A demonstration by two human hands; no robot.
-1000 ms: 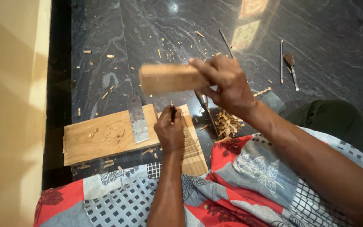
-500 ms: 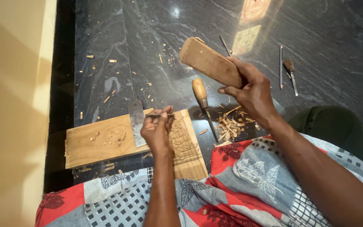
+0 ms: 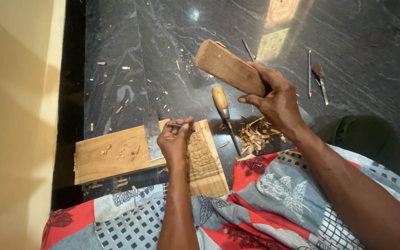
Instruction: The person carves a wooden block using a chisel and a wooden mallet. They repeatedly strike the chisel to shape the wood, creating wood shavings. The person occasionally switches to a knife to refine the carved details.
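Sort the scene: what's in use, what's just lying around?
In use: wooden mallet in right hand; thin chisel in left hand; carved panel; flat board.
Lying about: wood-handled chisel, wood chips, slim tools on dark floor.

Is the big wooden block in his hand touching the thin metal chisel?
Apart. In the head view the wooden block, raised in the right hand, has dark floor between it and the thin metal chisel.
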